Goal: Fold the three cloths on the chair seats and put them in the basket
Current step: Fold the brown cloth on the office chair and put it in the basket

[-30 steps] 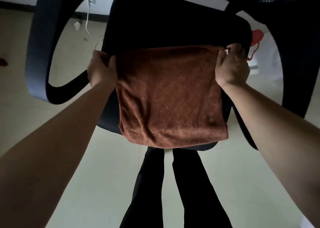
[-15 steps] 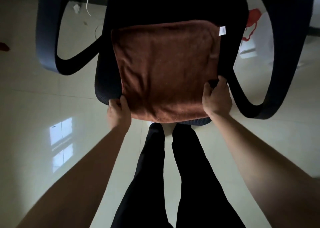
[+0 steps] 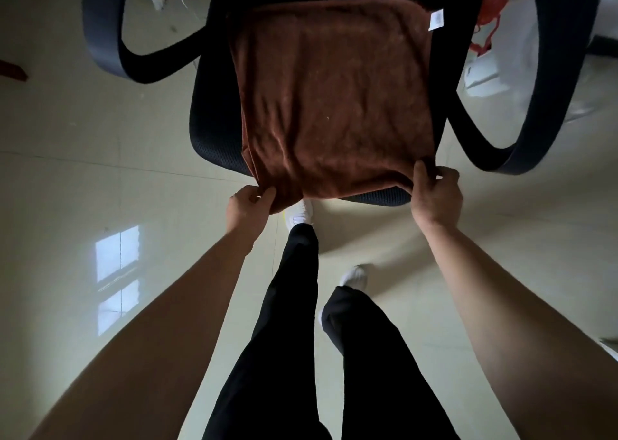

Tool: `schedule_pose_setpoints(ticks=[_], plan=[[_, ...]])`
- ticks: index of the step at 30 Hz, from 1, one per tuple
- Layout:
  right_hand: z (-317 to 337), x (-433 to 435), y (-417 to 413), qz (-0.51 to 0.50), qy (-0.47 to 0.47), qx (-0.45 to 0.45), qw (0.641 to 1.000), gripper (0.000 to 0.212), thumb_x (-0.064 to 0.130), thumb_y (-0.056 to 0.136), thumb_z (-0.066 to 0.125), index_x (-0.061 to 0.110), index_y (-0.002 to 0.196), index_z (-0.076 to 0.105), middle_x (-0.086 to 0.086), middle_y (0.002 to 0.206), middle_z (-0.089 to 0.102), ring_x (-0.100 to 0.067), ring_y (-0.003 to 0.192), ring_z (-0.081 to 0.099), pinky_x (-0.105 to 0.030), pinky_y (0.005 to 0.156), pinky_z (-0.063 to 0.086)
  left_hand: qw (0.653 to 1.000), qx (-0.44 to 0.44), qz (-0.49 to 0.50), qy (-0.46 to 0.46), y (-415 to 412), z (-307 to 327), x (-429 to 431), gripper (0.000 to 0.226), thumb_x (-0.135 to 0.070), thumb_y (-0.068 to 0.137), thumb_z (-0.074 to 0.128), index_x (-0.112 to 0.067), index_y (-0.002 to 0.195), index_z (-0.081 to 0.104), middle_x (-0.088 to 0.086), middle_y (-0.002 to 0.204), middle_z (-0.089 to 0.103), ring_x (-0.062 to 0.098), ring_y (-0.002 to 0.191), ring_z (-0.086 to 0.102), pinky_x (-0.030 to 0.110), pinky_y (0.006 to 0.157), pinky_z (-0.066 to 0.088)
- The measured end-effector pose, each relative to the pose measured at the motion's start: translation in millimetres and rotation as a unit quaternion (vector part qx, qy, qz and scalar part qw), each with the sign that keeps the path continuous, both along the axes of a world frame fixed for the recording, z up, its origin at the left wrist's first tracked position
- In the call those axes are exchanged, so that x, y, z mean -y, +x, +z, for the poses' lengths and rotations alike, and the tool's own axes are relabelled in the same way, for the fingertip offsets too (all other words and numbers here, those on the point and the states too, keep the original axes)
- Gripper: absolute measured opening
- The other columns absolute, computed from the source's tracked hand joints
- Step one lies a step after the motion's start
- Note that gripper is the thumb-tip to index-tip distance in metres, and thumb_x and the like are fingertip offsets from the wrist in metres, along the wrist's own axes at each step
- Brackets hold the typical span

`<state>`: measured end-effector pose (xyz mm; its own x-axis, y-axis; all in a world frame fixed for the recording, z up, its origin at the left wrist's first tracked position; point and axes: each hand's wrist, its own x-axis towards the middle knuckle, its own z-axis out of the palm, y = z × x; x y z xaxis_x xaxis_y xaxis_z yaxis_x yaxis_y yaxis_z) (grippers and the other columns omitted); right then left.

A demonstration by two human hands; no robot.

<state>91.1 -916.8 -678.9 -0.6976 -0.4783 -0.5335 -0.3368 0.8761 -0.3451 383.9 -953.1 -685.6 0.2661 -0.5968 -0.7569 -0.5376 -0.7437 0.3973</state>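
Observation:
A brown cloth (image 3: 334, 98) lies spread flat over the black seat of an office chair (image 3: 214, 122), a white label at its far right corner. My left hand (image 3: 249, 205) pinches the cloth's near left corner, which hangs over the seat's front edge. My right hand (image 3: 434, 195) grips the near right corner. Both near corners are slightly lifted and wrinkled. Only this one cloth is in sight, and no basket shows.
The chair's two black armrests (image 3: 110, 42) curve out on either side of the seat. My legs in black trousers and white shoes (image 3: 301, 215) stand just in front of the chair on a pale tiled floor. A white and red bag (image 3: 485, 38) lies beyond the right armrest.
My hands left the cloth's far corners, moved down its sides and now hold the near corners. The view has tilted down and my right foot has stepped back.

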Motion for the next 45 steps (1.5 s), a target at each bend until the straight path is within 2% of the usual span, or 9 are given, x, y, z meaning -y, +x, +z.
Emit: schedule_pose_setpoints(ticks=[4, 10, 16, 21, 24, 28, 31, 39, 45], plan=[[3, -14, -3, 0.0, -0.054, 0.032, 0.998, 0.053, 0.057, 0.094, 0.053, 0.01, 0.118, 0.064, -0.014, 0.116, 0.071, -0.034, 0.11, 0.063, -0.034, 0.092, 0.045, 1.0, -0.008, 0.017, -0.016, 5, 2, -17, 0.028, -0.038, 0.093, 0.058, -0.012, 0.094, 0.068, 0.004, 0.088, 0.065, 0.021, 0.08, 0.056, 0.028, 0.065, 0.041], [-15, -34, -34, -0.052, -0.155, 0.091, 0.982, 0.019, 0.07, 0.076, 0.063, 0.052, 0.07, 0.066, 0.008, 0.081, 0.073, -0.018, 0.084, 0.072, -0.046, 0.083, 0.059, 0.966, -0.012, 0.223, -0.134, 12, 19, -25, 0.029, -0.041, 0.094, 0.058, -0.011, 0.094, 0.057, -0.002, 0.077, 0.066, 0.024, 0.076, 0.069, 0.035, 0.069, 0.056], [7, -47, -17, -0.107, -0.09, 0.166, 0.976, 0.029, 0.046, 0.083, 0.069, 0.02, 0.096, 0.074, 0.005, 0.072, 0.066, -0.021, 0.069, 0.069, -0.041, 0.081, 0.061, 0.945, -0.081, 0.314, -0.041, 8, 13, -51, 0.019, -0.023, 0.091, 0.067, -0.014, 0.105, 0.058, 0.008, 0.105, 0.07, 0.017, 0.075, 0.07, 0.036, 0.075, 0.058], [32, -35, -10, -0.26, -0.114, 0.393, 0.875, 0.009, 0.016, 0.093, 0.068, 0.011, 0.099, 0.07, -0.002, 0.095, 0.075, -0.016, 0.089, 0.069, -0.028, 0.073, 0.059, 0.924, -0.142, 0.345, -0.088, 0, 25, -55, 0.019, -0.016, 0.088, 0.069, -0.017, 0.103, 0.058, 0.008, 0.101, 0.07, 0.02, 0.08, 0.071, 0.029, 0.068, 0.057], [36, -31, -13, -0.285, -0.168, 0.423, 0.844, 0.011, 0.015, 0.096, 0.061, 0.015, 0.103, 0.07, -0.002, 0.096, 0.076, -0.016, 0.085, 0.069, -0.031, 0.079, 0.06, 0.917, -0.117, 0.361, -0.123, -2, 31, -48, 0.017, -0.012, 0.086, 0.069, -0.017, 0.099, 0.059, 0.005, 0.092, 0.069, 0.017, 0.071, 0.068, 0.027, 0.066, 0.058], [28, -43, -13, -0.229, -0.076, 0.302, 0.922, 0.016, 0.013, 0.098, 0.059, 0.02, 0.11, 0.066, -0.01, 0.118, 0.067, -0.017, 0.082, 0.063, -0.026, 0.064, 0.056, 0.937, 0.002, 0.336, -0.099, 9, 25, -57, 0.027, -0.01, 0.081, 0.071, -0.013, 0.107, 0.062, 0.006, 0.081, 0.067, 0.021, 0.063, 0.059, 0.028, 0.063, 0.05], [26, -59, -11, -0.228, -0.03, 0.275, 0.933, 0.015, 0.012, 0.096, 0.063, 0.013, 0.111, 0.066, -0.01, 0.112, 0.065, -0.016, 0.08, 0.061, -0.022, 0.061, 0.053, 0.942, 0.017, 0.327, -0.069, 14, 24, -70, 0.028, -0.007, 0.079, 0.069, -0.013, 0.106, 0.064, 0.009, 0.087, 0.066, 0.019, 0.059, 0.052, 0.028, 0.061, 0.046], [121, -6, -18, -0.25, -0.223, 0.399, 0.853, 0.044, 0.006, 0.091, 0.067, 0.009, 0.133, 0.054, -0.011, 0.105, 0.068, -0.014, 0.077, 0.066, -0.02, 0.068, 0.054, 0.911, -0.049, 0.351, -0.209, 1, 102, -17, 0.019, 0.001, 0.078, 0.064, -0.016, 0.088, 0.063, 0.003, 0.079, 0.064, 0.02, 0.071, 0.062, 0.026, 0.062, 0.05], [241, 66, -25, -0.249, -0.36, 0.449, 0.779, 0.019, 0.002, 0.09, 0.065, 0.014, 0.104, 0.062, -0.004, 0.082, 0.067, -0.011, 0.064, 0.063, -0.019, 0.062, 0.053, 0.86, -0.081, 0.354, -0.359, -8, 211, 63, 0.021, 0.002, 0.071, 0.057, -0.019, 0.069, 0.06, 0.002, 0.068, 0.06, 0.021, 0.061, 0.056, 0.035, 0.059, 0.053]])
